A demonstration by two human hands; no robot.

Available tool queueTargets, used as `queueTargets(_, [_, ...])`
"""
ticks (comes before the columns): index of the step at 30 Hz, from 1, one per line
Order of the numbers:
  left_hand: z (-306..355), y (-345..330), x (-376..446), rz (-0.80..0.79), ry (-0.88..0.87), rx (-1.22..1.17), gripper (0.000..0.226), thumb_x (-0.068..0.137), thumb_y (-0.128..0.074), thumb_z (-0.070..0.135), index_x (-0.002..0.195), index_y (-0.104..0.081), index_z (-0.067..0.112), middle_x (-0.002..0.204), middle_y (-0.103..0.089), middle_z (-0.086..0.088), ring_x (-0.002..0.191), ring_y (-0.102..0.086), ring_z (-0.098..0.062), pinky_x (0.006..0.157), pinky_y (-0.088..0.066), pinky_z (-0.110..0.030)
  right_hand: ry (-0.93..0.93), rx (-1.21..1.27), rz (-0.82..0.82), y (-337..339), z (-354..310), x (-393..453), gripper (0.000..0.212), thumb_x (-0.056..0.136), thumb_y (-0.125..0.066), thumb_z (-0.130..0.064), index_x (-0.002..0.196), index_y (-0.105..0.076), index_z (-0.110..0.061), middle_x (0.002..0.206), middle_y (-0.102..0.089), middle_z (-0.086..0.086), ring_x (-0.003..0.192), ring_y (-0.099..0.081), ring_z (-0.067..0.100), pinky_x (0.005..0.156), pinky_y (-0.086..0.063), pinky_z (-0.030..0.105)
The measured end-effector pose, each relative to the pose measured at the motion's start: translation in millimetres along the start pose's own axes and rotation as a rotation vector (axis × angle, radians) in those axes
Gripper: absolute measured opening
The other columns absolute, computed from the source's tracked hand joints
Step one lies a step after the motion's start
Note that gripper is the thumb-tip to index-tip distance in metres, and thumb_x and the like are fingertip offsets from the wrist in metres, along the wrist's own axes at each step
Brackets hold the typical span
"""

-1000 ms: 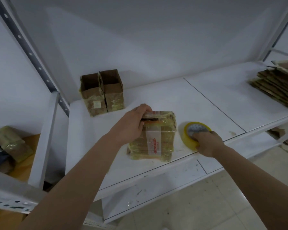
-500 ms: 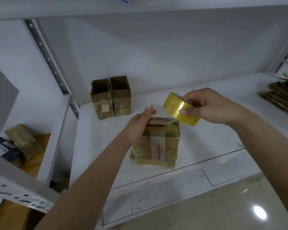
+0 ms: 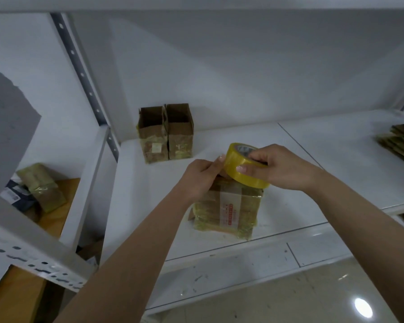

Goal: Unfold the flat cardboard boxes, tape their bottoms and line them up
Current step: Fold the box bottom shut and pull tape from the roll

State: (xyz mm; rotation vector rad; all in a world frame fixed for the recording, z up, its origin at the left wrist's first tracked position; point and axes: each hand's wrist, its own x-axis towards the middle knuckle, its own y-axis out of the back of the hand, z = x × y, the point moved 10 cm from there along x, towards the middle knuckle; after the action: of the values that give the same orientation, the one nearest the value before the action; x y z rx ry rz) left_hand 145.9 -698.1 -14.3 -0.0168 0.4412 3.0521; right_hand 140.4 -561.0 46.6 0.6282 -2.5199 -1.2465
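Above the box (image 3: 229, 206), both hands (image 3: 280, 169) grip tape (image 3: 243, 169).

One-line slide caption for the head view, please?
Right hand holds yellow tape roll over upturned cardboard box; left hand at its edge.

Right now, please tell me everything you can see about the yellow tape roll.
The tape roll is a ring of glossy, see-through yellow tape wound on a pale core with dark print inside. It is tilted and held in the air just above the cardboard box at the front of the white shelf. The right hand grips it, with its thumb on the outer band. The left hand pinches at its left edge.
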Motion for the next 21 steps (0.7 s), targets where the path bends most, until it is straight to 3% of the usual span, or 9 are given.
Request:
queueTargets(5, [8, 4, 1, 0.017, -0.134, 0.118, 0.047, 0.1, -0.05, 0.038, 0.067, -0.075, 0.014, 0.074, -0.073, 0.001, 0.068, -0.06, 0.001, 0.07, -0.042, -0.009, 0.012, -0.004, -0.032, -1, 4, 2, 0.047, 0.084, -0.069, -0.044, 0.064, -0.053, -0.005, 0.056, -0.04, -0.004, 0.05, -0.038, 0.006, 0.049, -0.03, 0.021])
queueTargets(9, [7, 9, 2, 0.077, -0.178, 0.136, 0.042, 0.099, -0.054, 0.029, 0.061, -0.069, 0.02, 0.067, -0.069, 0.005, 0.064, -0.058, -0.001, 0.067, -0.043, -0.012, 0.029, -0.068, -0.164, -6, 4, -3, 0.032, 0.082, -0.077, -0.028, 0.069, -0.056, -0.008, 0.061, -0.046, -0.002, 0.056, -0.043, 0.009, 0.056, -0.034, 0.026])
queueTargets(13, [7, 19, 0, 0.196, -0.226, 0.145, 0.038, 0.099, -0.056, 0.021, 0.063, -0.068, 0.018, 0.082, -0.072, 0.0, 0.08, -0.065, -0.013, 0.075, -0.046, -0.018, 0.074, -0.15, -0.041, 17, -11, -1, 0.022, 0.079, -0.079, -0.032, 0.082, -0.069, -0.012, 0.072, -0.063, 0.002, 0.064, -0.055, 0.01, 0.056, -0.039, 0.023])
queueTargets(15, [8, 26, 0, 0.258, -0.231, 0.108, 0.038, 0.098, -0.056, 0.018, 0.062, -0.066, 0.02, 0.095, -0.07, -0.003, 0.091, -0.064, -0.012, 0.083, -0.047, -0.021, 0.073, -0.086, 0.05, 31, -21, 3, 0.029, 0.071, -0.079, -0.049, 0.076, -0.07, -0.021, 0.068, -0.066, -0.003, 0.058, -0.056, 0.003, 0.05, -0.041, 0.018])
queueTargets(18, [9, 28, -1, 0.297, -0.209, -0.002, 0.042, 0.1, -0.051, 0.017, 0.06, -0.062, 0.026, 0.097, -0.068, -0.002, 0.092, -0.062, 0.002, 0.086, -0.044, -0.02, 0.052, 0.111, 0.124, 41, -23, 10, 0.059, 0.057, -0.07, -0.067, 0.064, -0.063, -0.008, 0.052, -0.053, 0.0, 0.047, -0.049, 0.005, 0.045, -0.038, 0.018])
queueTargets(21, [-1, 28, 0, 0.314, -0.116, -0.098, 0.04, 0.102, -0.047, 0.03, 0.068, -0.064, 0.019, 0.101, -0.07, -0.009, 0.096, -0.067, -0.012, 0.09, -0.049, -0.032, -0.023, 0.259, 0.074, 31, -7, 14, 0.079, 0.057, -0.065, -0.071, 0.074, -0.059, 0.006, 0.058, -0.052, 0.001, 0.051, -0.051, 0.008, 0.049, -0.04, 0.016])
